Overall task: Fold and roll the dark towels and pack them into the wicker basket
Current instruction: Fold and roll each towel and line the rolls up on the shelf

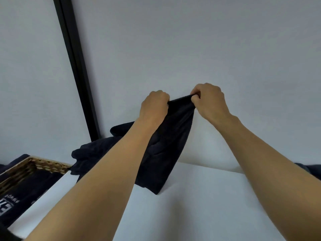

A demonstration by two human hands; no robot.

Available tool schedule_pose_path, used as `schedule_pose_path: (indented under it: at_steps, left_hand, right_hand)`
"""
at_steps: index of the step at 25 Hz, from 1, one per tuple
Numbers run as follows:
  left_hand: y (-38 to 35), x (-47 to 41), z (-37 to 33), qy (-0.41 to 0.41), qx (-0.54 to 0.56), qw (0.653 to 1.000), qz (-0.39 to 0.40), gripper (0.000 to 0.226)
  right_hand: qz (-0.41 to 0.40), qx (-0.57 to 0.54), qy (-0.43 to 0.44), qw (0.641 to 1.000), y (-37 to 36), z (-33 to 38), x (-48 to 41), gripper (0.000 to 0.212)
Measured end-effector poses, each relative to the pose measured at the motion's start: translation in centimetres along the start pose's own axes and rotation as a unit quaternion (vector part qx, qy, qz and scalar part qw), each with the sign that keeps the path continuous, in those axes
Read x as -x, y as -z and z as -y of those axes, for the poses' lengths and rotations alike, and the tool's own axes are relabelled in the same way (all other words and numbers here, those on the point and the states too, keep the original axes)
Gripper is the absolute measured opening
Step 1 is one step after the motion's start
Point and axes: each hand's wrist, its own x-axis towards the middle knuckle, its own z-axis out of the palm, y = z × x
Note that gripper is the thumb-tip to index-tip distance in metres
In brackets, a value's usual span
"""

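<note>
A dark towel [166, 146] hangs in the air above the white table [199, 202], its lower end touching the tabletop. My left hand [153, 106] grips the towel's top edge at one corner. My right hand [208, 100] pinches the same edge at the other corner, a short way to the right. A heap of more dark towels [97, 150] lies at the table's back, partly behind my left forearm. The wicker basket [40, 163] stands at the left edge, with dark printed fabric [22, 192] inside it.
A pale wall rises right behind the table. A black vertical frame strip [76, 66] runs down the wall to the towel heap. Another piece of dark cloth [311, 170] shows at the right edge.
</note>
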Motion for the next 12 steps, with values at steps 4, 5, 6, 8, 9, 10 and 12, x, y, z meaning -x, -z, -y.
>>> schedule_pose_path:
  at_steps: [4, 5, 6, 8, 9, 10, 12]
  left_hand:
    - [2.8, -1.0, 0.0, 0.041, -0.045, 0.998, 0.000, 0.019]
    - [3.4, -1.1, 0.1, 0.059, -0.033, 0.998, -0.004, 0.020]
    - [4.1, -1.1, -0.1, 0.081, -0.002, 0.997, -0.015, 0.023]
    - [5.7, -1.5, -1.4, 0.113, 0.100, 0.987, -0.063, 0.029]
    - [6.6, -1.9, -2.5, 0.111, 0.147, 0.978, -0.097, 0.029]
    - [7.6, -2.3, -3.8, 0.097, 0.182, 0.970, -0.131, 0.028]
    - [9.7, -3.1, -6.5, 0.054, 0.231, 0.954, -0.182, 0.028]
  right_hand:
    - [-0.090, 0.006, -0.004, 0.996, 6.2, -0.8, -0.8, 0.028]
    - [-0.108, 0.006, -0.006, 0.994, 7.5, -1.1, -0.8, 0.029]
    - [-0.124, 0.006, -0.009, 0.992, 8.7, -1.6, -0.8, 0.031]
    - [-0.149, 0.013, -0.017, 0.989, 11.2, -2.5, -0.6, 0.033]
    - [-0.161, 0.018, -0.028, 0.986, 12.4, -3.1, -0.5, 0.034]
    - [-0.175, 0.025, -0.041, 0.983, 13.6, -3.6, -0.4, 0.034]
    - [-0.179, 0.044, -0.068, 0.980, 15.8, -4.3, 0.1, 0.034]
